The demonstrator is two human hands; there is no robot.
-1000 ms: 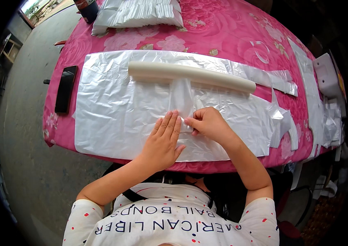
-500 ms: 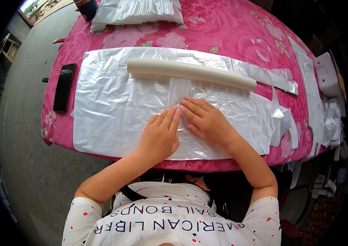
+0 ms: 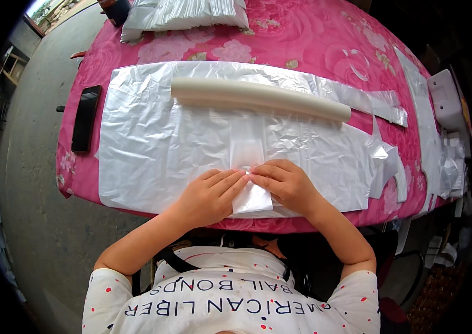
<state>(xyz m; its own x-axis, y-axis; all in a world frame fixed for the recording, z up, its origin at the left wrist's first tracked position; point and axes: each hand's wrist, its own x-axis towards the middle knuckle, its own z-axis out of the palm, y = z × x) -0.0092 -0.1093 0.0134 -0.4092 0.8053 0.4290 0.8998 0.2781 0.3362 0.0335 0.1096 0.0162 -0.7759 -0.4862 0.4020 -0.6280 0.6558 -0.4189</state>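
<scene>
While both hands (image 3: 247,189) press it, folded plastic strip (image 3: 249,167) runs table-front to back.

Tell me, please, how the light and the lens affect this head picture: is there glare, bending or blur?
In the head view, daylight is even and shadows soft; the crinkled plastic sheet shows mild white glare. The fisheye lens bends the pink table edges and leaves black corners. The left hand, right hand and the roll look sharp.
</scene>
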